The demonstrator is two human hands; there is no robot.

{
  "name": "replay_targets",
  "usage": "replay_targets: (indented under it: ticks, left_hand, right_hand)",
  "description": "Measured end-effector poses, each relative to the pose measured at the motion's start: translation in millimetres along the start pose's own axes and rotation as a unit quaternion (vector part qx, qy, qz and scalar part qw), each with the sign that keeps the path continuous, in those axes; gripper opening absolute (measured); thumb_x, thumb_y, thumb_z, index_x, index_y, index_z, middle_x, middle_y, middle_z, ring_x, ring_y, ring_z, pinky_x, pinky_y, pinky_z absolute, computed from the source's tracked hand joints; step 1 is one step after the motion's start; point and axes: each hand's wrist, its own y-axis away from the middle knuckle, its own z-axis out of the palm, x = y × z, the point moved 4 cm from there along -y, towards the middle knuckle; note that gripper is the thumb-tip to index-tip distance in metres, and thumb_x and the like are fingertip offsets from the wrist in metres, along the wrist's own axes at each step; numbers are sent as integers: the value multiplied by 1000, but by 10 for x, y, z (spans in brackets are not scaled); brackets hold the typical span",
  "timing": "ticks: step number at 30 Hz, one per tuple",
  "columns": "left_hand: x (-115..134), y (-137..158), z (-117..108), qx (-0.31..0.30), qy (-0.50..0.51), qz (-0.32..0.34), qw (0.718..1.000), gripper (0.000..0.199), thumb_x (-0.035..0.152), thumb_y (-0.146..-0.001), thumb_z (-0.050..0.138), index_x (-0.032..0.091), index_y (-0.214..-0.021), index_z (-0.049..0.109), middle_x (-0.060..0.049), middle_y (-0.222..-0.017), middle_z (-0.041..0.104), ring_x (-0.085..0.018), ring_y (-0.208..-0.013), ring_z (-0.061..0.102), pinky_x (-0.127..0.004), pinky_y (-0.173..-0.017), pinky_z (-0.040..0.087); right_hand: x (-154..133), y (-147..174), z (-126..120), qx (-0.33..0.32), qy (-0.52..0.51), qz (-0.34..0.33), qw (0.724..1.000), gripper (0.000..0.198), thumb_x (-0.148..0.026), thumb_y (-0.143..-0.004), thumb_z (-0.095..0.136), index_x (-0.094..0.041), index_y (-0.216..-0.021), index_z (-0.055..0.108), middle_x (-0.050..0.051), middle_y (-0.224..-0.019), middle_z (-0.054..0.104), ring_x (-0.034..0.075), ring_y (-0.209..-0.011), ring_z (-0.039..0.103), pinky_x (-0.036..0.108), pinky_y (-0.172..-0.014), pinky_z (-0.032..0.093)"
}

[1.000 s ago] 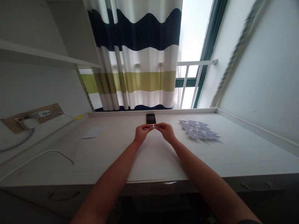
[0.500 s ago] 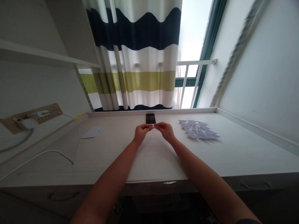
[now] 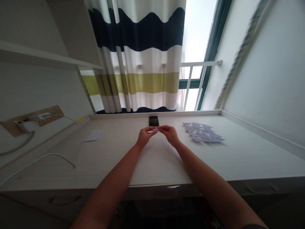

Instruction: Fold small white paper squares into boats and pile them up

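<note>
Beyond hands (image 3: 144, 136) pinching paper (image 3: 155, 129), phone (image 3: 153, 121), folded pieces (image 3: 202, 133) at right

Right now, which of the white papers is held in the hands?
The small folded piece pinched by the left hand and right hand, near the phone. The flat paper lies on the desk at left, the folded group at right.

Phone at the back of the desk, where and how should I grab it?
Probably by its left and right edges, coming down from above. The phone lies flat with both side edges exposed, while its near end appears just beyond the left hand and right hand, which pinch a small folded paper.
</note>
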Motion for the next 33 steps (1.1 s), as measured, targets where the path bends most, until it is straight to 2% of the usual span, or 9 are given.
replay_targets:
  ticks: [6,15,25,33]
  left_hand:
    - [49,20,-14,24,-43,45,998,25,34,-64,65,15,-79,68,-7,-82,67,-19,-79,61,-31,-72,48]
    - [75,19,-29,48,-74,46,995,22,35,-61,66,14,-71,67,-5,-73,66,-16,-70,60,-27,-64,49]
    - [23,9,-19,9,-112,35,993,26,38,-65,62,16,-77,68,-6,-71,67,-16,-66,59,-26,-59,46]
    - [72,3,-49,36,-111,39,992,22,36,-66,60,14,-68,66,-3,-63,63,-12,-57,54,-24,-55,44]
  right_hand:
    - [-37,2,4,0,17,-16,1000,15,-28,-63,65,-19,-74,68,4,-80,66,17,-72,61,30,-70,48]
    - [-15,1,5,-19,-13,12,1000,17,-28,-62,65,-17,-74,67,4,-72,68,18,-69,62,32,-70,48]
    - [-18,-23,-39,-27,57,-22,998,9,-22,-62,63,-18,-69,68,2,-64,65,15,-62,59,28,-64,46]
    - [16,-35,-2,-29,-34,35,998,18,-31,-62,63,-15,-72,64,1,-58,62,13,-56,55,29,-60,45]
